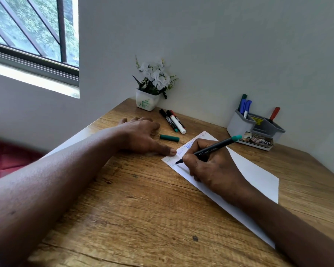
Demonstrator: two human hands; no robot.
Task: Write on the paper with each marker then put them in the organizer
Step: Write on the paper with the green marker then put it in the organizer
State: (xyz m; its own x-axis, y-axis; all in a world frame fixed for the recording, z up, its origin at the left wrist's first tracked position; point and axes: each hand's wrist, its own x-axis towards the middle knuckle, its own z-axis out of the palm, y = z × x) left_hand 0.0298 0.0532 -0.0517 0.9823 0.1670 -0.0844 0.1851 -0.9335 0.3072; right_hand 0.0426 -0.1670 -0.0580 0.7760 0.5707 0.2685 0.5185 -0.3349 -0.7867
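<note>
Head view: two bare forearms reach across a brown wood-grain table [143,218] set into a wall corner.
Right hand [214,166]: fingers curled round a black marker with a teal end [212,148], gripping it low on the barrel; the tip touches the paper.
Left hand [143,135]: lies flat on the surface with fingers straight and spread, holding nothing; the thumb tip reaches the sheet's far left edge.
White sheet of paper [255,178]: lies slantwise near the table's right edge, with faint green and blue writing at its far end.
Dark green marker cap [169,138]: lies on the wood just beside the left hand, between it and the sheet.
Three loose markers [174,121]: lie side by side toward the back edge, beyond the cap.
Grey plastic desk organizer [239,124]: stands at the back right corner against the wall; blue markers [245,106] stand upright in its left compartment, a red marker [274,113] in its right one.
White pot of white flowers [147,102]: sits in the back left corner.
</note>
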